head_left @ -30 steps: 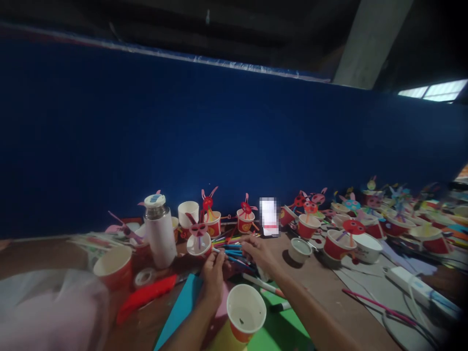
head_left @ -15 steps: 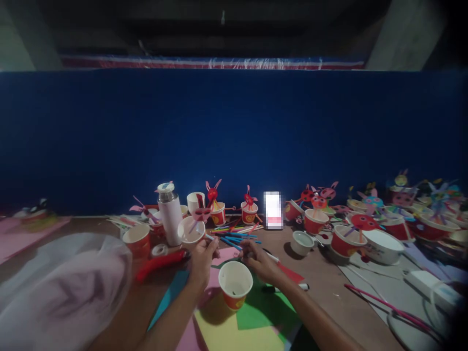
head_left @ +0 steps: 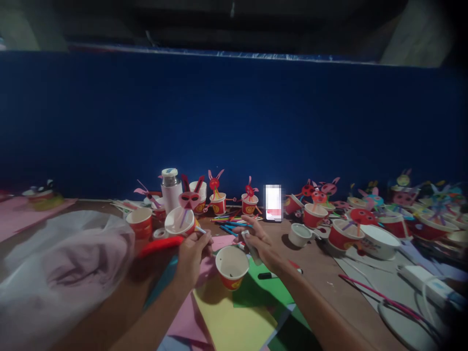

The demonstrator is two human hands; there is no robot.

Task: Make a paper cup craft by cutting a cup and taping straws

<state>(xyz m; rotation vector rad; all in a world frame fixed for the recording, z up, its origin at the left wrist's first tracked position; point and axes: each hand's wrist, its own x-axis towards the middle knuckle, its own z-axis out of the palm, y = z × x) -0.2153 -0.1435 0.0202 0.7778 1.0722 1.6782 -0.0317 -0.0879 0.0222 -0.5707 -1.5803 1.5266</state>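
My left hand [head_left: 193,261] is closed, its fingers pinched at a pale bluish stick [head_left: 201,230] that juts from the side of a red-and-white paper cup [head_left: 179,223]. That cup is tilted, with a pink rabbit head [head_left: 190,200] with dark red ears above it. My right hand [head_left: 261,241] has bent fingers around a small white object [head_left: 250,246], too blurred to name. Between and below the hands another paper cup [head_left: 232,268] stands on sheets of coloured paper, with small dark marks inside. A black marker [head_left: 270,275] lies beside my right forearm.
A white thermos [head_left: 171,192] and several rabbit cups [head_left: 218,202] line the back. Blue sticks [head_left: 234,227] lie ahead. A phone [head_left: 273,202] stands by the blue partition [head_left: 234,122]. To the right are a white bowl [head_left: 300,235] and power strip [head_left: 424,282]; a plastic bag [head_left: 84,258] lies left.
My left hand has moved left with the rabbit cup, whose head shows more clearly. My right hand has turned and its fingers have risen; a white object now shows in it. The view has shifted slightly.
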